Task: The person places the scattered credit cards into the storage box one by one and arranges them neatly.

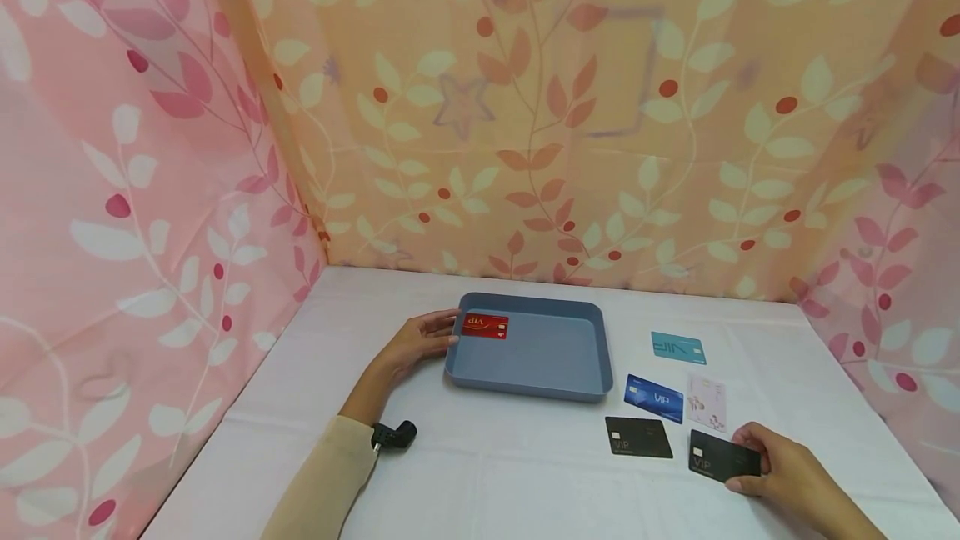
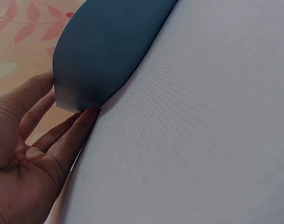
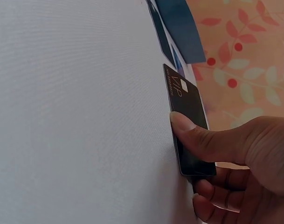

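Note:
My right hand (image 1: 787,469) pinches the right end of a black VIP card (image 1: 716,457), low over the white table. In the right wrist view the thumb lies across the face of this card (image 3: 190,105) and the other fingers are partly hidden. My left hand (image 1: 416,344) touches the left side of a blue-grey tray (image 1: 525,387) with fairly straight fingers. Inside the tray, at its upper left, lies a red VIP card (image 1: 484,326). The left wrist view has the fingertips against the outer wall of the tray (image 2: 104,51).
Beside the held card lie another black VIP card (image 1: 639,437), a blue VIP card (image 1: 654,398) and a pale flowered card (image 1: 707,402). A teal card (image 1: 678,348) sits farther back. Patterned curtains (image 1: 540,123) stand behind and beside the white table (image 1: 525,482).

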### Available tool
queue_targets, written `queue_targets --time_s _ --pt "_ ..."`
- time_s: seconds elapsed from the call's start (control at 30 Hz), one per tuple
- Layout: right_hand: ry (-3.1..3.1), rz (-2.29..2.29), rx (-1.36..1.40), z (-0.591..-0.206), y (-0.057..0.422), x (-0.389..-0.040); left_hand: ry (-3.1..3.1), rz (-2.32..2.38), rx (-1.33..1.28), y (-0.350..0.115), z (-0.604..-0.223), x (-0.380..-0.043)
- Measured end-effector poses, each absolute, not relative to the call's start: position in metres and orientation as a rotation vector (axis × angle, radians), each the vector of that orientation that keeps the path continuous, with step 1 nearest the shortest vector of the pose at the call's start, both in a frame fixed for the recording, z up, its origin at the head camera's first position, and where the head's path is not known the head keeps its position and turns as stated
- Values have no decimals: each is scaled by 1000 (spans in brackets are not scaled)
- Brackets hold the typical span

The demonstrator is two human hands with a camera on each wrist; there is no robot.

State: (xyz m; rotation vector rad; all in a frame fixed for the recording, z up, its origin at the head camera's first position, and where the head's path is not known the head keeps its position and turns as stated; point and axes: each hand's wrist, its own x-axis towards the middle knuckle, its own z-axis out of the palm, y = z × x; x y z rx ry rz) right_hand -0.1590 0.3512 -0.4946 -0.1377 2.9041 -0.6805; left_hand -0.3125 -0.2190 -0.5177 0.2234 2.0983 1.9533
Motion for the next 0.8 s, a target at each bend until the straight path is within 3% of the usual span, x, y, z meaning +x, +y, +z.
queue_targets --time_s 0.8 --pt "2945 -799 -181 -489 359 -152 2044 1997 237 -219 -518 -314"
